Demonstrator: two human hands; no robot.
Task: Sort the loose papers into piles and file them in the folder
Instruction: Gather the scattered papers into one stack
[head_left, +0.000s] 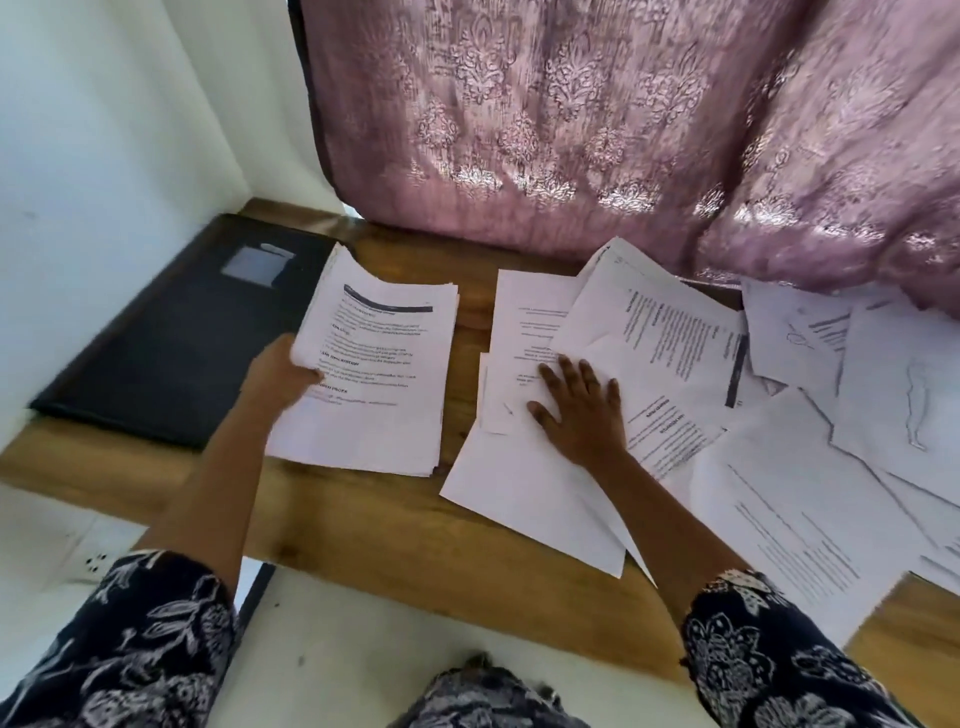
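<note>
Wooden table (363, 525), pink patterned curtain (597, 114) behind, white wall (104, 114) left.

Printed lines on the papers (382, 358) are too blurred to read.

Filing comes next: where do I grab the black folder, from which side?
Take the black folder by its near short edge, from the front: it lies flat, wall along its left, the paper stack in the left hand over its right edge, so only the near edge looks free.
</note>
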